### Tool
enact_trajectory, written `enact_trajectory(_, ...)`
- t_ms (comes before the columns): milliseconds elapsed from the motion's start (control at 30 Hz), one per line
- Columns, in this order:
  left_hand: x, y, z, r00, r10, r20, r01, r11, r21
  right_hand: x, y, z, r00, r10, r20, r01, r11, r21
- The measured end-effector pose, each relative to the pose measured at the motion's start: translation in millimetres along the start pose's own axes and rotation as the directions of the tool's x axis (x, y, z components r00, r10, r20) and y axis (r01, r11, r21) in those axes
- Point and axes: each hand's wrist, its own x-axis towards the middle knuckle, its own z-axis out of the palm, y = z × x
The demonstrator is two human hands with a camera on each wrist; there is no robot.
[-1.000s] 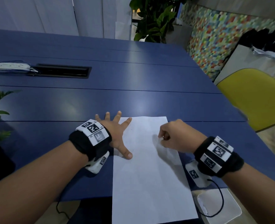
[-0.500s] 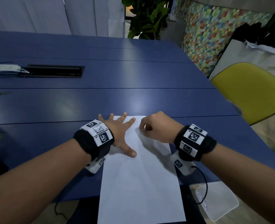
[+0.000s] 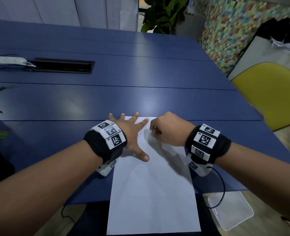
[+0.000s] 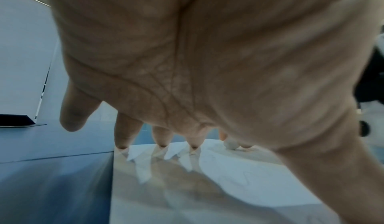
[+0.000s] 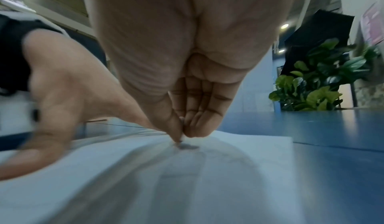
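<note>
- A white rectangular sheet of paper lies flat on the dark blue counter, with its long side running away from the person and its near end hanging past the counter's edge
- The left hand presses palm-down on the paper's far left corner, with its fingers straight and spread wide
- Three of those fingertips touch down at the paper's far edge, the outermost finger is lifted over bare counter just left of the paper, and the thumb rests further in on the paper
- The right hand sits over the paper's far end, just right of the left forefinger
- Its fingers are curled tight against the thumb and pinch a tiny dark-tipped object whose tip meets the paper; what the object is cannot be made out
- Faint pencil lines show on the paper beneath the left palm
- A yellow plastic chair stands well to the right of the paper, off the counter
- A black rectangular cable hatch is set into the counter far beyond the paper to its left, and a white power strip lies just left of that hatch
- A green leafy plant stands past the counter's end, far beyond the paper
</note>
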Motion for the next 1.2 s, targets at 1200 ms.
enact_trajectory(1200,-3,5,-3,1.0,-0.017,0.008,0.017,0.999,0.033,3,23,-1,0.993,0.118,0.0,-0.117,0.989,0.088)
